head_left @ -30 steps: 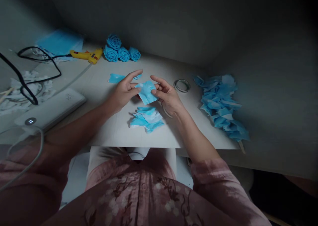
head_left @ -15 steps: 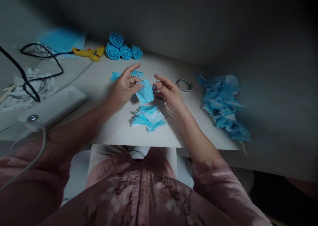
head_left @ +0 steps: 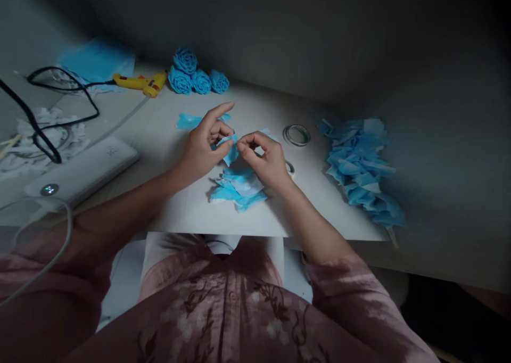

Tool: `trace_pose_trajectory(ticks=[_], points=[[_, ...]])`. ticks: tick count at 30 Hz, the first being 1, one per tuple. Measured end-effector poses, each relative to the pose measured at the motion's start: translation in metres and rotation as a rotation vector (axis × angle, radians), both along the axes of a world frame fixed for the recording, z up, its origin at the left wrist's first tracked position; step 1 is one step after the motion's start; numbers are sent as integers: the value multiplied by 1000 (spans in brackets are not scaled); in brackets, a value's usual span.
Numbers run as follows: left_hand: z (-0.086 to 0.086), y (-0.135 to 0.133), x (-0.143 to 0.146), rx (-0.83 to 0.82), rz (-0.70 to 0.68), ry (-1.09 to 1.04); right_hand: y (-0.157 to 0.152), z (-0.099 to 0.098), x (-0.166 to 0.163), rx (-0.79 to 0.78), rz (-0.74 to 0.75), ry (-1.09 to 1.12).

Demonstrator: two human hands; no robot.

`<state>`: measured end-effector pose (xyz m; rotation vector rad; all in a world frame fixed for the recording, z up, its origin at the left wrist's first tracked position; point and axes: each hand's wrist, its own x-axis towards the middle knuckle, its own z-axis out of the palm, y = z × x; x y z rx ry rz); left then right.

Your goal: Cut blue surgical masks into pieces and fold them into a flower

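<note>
My left hand (head_left: pixel 207 142) pinches a small blue piece of crepe-like paper (head_left: pixel 230 153) between thumb and fingers, its index finger raised. Thumb and fingertips of my right hand (head_left: pixel 261 155) close together on the right edge of the same piece. Just below the hands, a loose pile of blue and white petal pieces (head_left: pixel 238 190) lies on the table. Behind my left hand is a flat blue strip (head_left: pixel 187 121). A pale ring (head_left: pixel 290 167) shows partly behind my right hand. Whatever else the fingertips hold is hidden.
Four-flower-like stack aside, several rolled blue paper roses (head_left: pixel 200 81) stand at the back, beside a yellow glue gun (head_left: pixel 149 84). A tape roll (head_left: pixel 296 134) lies right of centre, a long heap of blue petals (head_left: pixel 359 163) farther right. A white corded device (head_left: pixel 83 168) and scraps occupy the left.
My right hand has moved left and its fingers have closed at the blue piece's edge. The piece, earlier spread flat to view, now appears folded or turned and narrower.
</note>
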<state>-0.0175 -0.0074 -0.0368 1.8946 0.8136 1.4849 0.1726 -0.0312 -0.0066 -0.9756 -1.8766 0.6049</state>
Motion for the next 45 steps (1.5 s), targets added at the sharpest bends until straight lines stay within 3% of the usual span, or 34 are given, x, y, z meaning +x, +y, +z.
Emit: trace_pose_trajectory(ticks=[11,21,36,45], points=[[6,-4,0,20,-20,51,2,-2,0,11,-1,14],[-4,11,-1,-121,-149,-186,0,6,-1,-141,-1,109],[-12,24,-11,-224,-135,-215,4,5,1,-373,29,325],[-13,35,-25,-318,-147,-308,27,3,27,-448,-73,520]])
